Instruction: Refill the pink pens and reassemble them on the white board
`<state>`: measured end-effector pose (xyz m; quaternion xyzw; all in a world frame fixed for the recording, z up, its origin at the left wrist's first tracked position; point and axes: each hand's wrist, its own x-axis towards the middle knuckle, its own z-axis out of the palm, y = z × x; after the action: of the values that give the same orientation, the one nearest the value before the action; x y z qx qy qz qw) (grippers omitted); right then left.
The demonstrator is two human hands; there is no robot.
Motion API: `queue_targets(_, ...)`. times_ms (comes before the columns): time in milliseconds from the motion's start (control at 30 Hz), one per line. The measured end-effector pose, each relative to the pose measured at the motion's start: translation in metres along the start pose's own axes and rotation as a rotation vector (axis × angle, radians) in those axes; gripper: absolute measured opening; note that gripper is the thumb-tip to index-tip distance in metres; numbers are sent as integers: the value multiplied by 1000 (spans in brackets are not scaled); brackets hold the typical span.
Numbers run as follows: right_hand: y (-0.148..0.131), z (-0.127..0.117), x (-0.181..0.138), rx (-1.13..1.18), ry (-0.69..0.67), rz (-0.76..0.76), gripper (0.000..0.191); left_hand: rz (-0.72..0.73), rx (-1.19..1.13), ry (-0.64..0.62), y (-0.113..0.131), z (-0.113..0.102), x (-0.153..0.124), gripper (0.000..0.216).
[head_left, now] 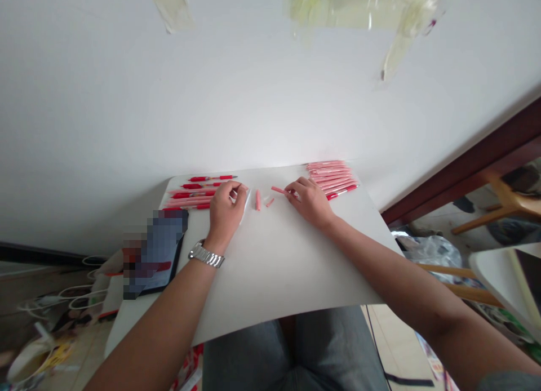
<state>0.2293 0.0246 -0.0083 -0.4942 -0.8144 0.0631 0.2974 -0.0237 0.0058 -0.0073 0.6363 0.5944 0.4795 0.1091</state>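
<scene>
My left hand (226, 208), with a metal watch (206, 254) on its wrist, is curled with thumb and fingers together above the table. A thin whitish strip (246, 205) shows beside its thumb; whether the fingers hold it I cannot tell. My right hand (310, 199) pinches a slim pink pen part (277, 189), which points left. Between the hands lie a short pink pen barrel (258, 200), a small pink piece (270, 202) and a tiny clear piece (266, 198). Several red pens (203, 185) lie left of my left hand, partly hidden by it.
A bundle of pink pen pieces (329, 174) lies at the back right, with a red pen (342, 192) along its front. A phone or tablet (163, 256) rests on the left edge of the white table (279, 267). The wall (253, 98) stands directly behind.
</scene>
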Motion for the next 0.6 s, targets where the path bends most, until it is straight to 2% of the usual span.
queue_targets(367,-8,-6,0,270,26,-148,17,108,-177,-104,23,-2,-7,20)
queue_targets(600,-12,-7,-1,349,50,-249,14,222,-242,-185,26,0,-11,16)
